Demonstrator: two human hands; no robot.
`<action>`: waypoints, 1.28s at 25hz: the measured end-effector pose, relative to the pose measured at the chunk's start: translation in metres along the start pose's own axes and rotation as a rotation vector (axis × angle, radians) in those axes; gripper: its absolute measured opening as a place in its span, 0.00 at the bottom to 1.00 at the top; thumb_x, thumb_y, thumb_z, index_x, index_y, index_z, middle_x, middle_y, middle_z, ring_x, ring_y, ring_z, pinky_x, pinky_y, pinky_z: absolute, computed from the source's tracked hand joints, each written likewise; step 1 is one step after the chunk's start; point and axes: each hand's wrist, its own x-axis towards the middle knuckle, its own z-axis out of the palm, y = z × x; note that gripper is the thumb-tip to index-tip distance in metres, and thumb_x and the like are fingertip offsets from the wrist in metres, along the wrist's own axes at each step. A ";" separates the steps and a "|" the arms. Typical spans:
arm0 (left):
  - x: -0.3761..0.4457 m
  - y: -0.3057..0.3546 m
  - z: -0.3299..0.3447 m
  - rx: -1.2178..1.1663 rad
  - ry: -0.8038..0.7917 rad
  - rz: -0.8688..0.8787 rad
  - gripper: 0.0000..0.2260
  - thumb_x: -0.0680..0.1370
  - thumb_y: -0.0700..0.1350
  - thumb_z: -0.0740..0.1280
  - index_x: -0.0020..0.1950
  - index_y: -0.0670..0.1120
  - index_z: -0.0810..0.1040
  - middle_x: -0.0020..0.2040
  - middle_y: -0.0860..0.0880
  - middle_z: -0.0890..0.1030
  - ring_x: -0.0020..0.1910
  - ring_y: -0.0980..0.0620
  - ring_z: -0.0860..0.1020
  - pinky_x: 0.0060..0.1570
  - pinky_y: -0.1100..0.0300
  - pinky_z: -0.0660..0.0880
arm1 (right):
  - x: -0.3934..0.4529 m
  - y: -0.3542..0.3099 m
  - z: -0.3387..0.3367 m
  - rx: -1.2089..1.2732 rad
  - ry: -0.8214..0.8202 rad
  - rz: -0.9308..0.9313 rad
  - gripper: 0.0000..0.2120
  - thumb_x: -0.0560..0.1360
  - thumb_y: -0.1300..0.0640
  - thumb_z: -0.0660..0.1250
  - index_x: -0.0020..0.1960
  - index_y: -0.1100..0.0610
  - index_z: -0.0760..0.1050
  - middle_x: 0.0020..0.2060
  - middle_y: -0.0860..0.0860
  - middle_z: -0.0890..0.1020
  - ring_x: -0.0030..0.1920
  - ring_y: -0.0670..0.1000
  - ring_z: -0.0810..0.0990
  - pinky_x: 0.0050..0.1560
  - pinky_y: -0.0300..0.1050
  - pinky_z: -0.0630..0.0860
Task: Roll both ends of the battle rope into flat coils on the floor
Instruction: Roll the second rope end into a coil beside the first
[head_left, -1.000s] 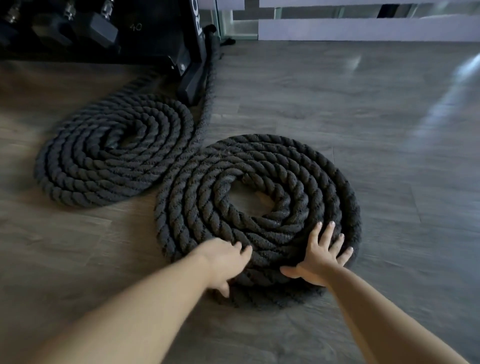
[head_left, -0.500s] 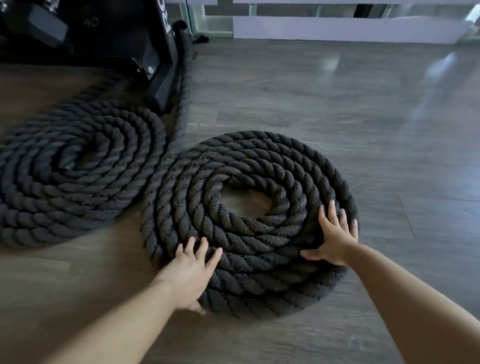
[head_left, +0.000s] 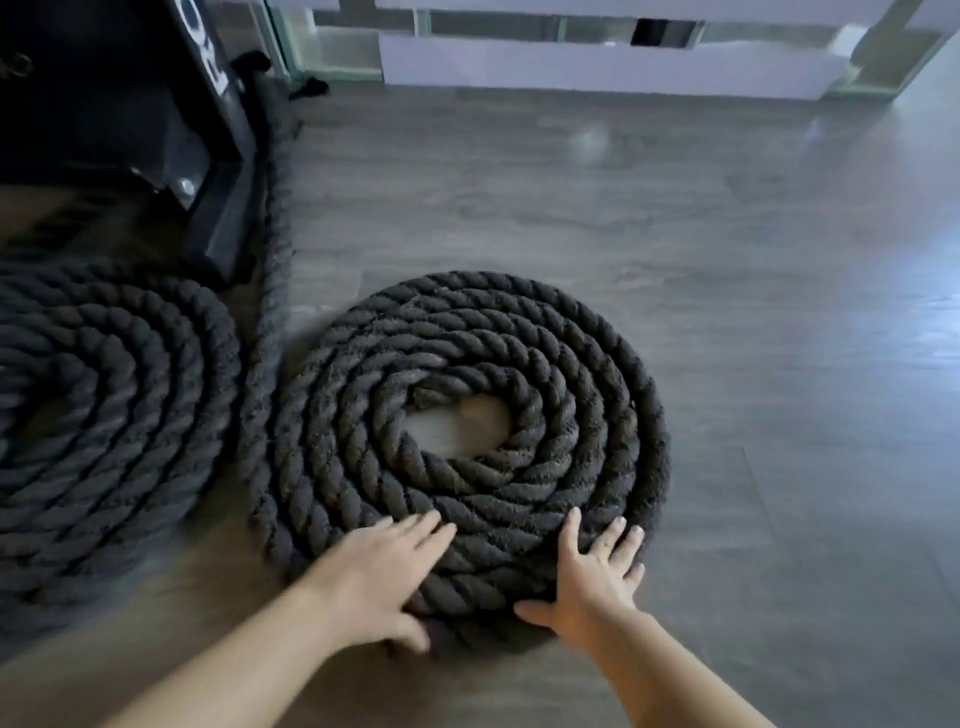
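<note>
Both hands had shifted along the near edge of the right coil (head_left: 467, 410) since the earlier frames: the left hand (head_left: 382, 577), half a second before at the coil's lower-left rim, now sat closer to the middle of the near edge, and the right hand (head_left: 597, 574) had come in from the far right side to the near-right edge. View had also moved in closer, so the left coil (head_left: 98, 415) was cut off by the left frame edge.

Left hand lay flat, fingers straight and together over the outer turns, thumb down against the outermost turn at the floor; grasping nothing, just pressing. Right hand was spread, fingers splayed on top of the outer two or three turns, thumb out to the side near the floor (head_left: 727, 260); also not clenched, only pressing on rope.

Right coil lay flat on the grey wood-look floor, several turns wound round a small open centre where bare floor showed. Left coil lay flat just beside it, a narrow gap between them. A straight run of rope (head_left: 272, 208) went from between the coils back along the black rack base (head_left: 218, 208).

Writing: white letters on the black upright (head_left: 208, 62), partly cut off, "RO" or similar readable; rest out of frame. Left side of frame blurred. White low wall (head_left: 597, 67) ran across the back.
</note>
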 end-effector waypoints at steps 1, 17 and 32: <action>-0.007 -0.032 0.001 0.020 -0.013 0.004 0.59 0.67 0.70 0.71 0.80 0.48 0.34 0.80 0.43 0.34 0.79 0.43 0.39 0.76 0.44 0.44 | 0.012 -0.001 -0.011 -0.027 -0.002 -0.012 0.62 0.67 0.31 0.71 0.78 0.53 0.31 0.73 0.72 0.35 0.73 0.72 0.33 0.73 0.67 0.45; 0.073 -0.049 -0.006 -0.136 0.010 -0.458 0.59 0.69 0.73 0.66 0.77 0.48 0.26 0.76 0.35 0.28 0.77 0.30 0.39 0.67 0.31 0.62 | 0.081 -0.084 -0.068 0.113 0.261 -0.071 0.66 0.60 0.19 0.62 0.79 0.59 0.37 0.76 0.68 0.38 0.76 0.66 0.36 0.75 0.65 0.43; 0.105 -0.094 -0.017 -0.212 0.113 -0.644 0.37 0.84 0.57 0.57 0.80 0.45 0.35 0.78 0.32 0.36 0.77 0.29 0.50 0.69 0.35 0.62 | 0.119 -0.115 -0.102 0.199 0.499 -0.113 0.43 0.78 0.37 0.59 0.80 0.57 0.41 0.78 0.64 0.43 0.77 0.65 0.41 0.75 0.63 0.45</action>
